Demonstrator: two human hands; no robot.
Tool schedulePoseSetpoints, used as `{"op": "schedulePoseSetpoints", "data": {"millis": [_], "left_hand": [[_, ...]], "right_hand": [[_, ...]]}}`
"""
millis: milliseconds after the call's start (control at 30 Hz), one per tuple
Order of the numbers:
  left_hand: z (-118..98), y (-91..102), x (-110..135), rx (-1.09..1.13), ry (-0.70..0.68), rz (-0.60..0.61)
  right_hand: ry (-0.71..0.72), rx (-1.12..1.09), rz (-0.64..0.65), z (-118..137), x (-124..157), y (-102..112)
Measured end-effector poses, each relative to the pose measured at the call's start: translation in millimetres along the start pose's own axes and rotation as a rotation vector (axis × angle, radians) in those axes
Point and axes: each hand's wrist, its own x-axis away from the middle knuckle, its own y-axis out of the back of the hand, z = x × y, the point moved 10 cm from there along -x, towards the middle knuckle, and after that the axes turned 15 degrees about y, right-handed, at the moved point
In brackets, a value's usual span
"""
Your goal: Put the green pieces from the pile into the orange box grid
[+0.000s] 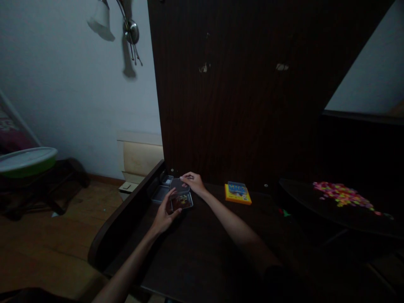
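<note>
While curving the left hand (163,217) around the open box (187,206), held the grey panel (179,185) beyond with the right hand (195,183)

Saw the dark tabletop (189,248) nearest, across the lower centre of the frame. Left of centre, had the left hand open, with thumb and fingers spread about the box's left and near sides; could not tell how firmly pressed. Found the box just right of the left palm and below the right hand in the frame, hence nearer to the left. Made out small yellowish bits (183,198) inside, but no clear long axis. Saw the panel at the box's far side; could not tell whether hinged. Had the right hand closed, apparently pinching the panel's upper right edge. Noted a shallow tray (160,194) just beside the box, on its left. Well apart, right of centre, saw a blue-tinted case (237,187) lying on a yellow box (236,200). Noticed bright pieces (342,195) strewn over a dark side table (328,215) at the right. Farthest, at the upper left, saw a lamp (102,23) on the pale wall (63,63).
</note>
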Motion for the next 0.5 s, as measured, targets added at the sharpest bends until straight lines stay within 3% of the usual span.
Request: {"op": "schedulePoseSetpoints", "data": {"millis": [267,500], "left_hand": [[-9,34.3,-8,-0.308,-0.182,-0.287],[-18,31.4,-10,-0.569,-0.304,-0.36]], "right_hand": [[-0.062,0.065,-0.068,-51,19,8],[-0.079,0.157,-0.064,-72,45,1]]}}
